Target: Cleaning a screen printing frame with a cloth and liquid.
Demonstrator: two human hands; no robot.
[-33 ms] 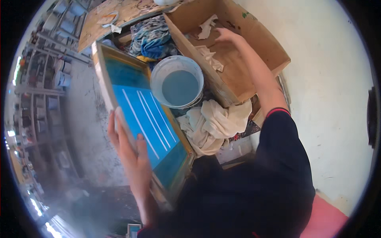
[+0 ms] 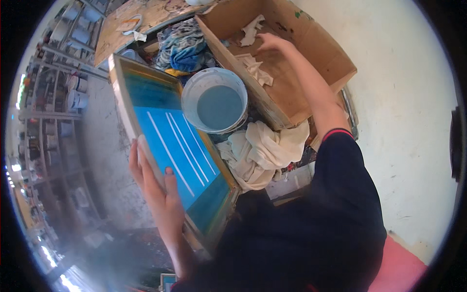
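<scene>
My left hand (image 2: 163, 194) grips the long outer side of a screen-printing frame (image 2: 125, 104), thumb on its inner face and fingers over the outer edge. A whitish, soft-looking piece shows between these fingers and the frame; I cannot make out what it is. The frame stands tilted, its mesh (image 2: 170, 129) blue with several pale stripes. My right hand (image 2: 272, 44) reaches into an open cardboard box (image 2: 331, 58), fingers apart and nothing visible in them. Close to its fingertips lies a crumpled white scrap (image 2: 252, 30); a second pale scrap (image 2: 255, 69) lies nearer along the box's left wall.
A white bucket (image 2: 189, 100) of grey-blue liquid stands between frame and box. Cream cloth (image 2: 262, 148) is heaped below the box, and blue-stained rags (image 2: 182, 46) lie behind the bucket. A wooden tabletop (image 2: 114, 36) is at the far left, shelves (image 2: 53, 114) beyond. A wall (image 2: 404, 121) borders the right.
My right hand has shifted slightly left and its fingers look more spread. The bucket, frame and box appear a little further left in the picture. My left hand keeps its grip.
</scene>
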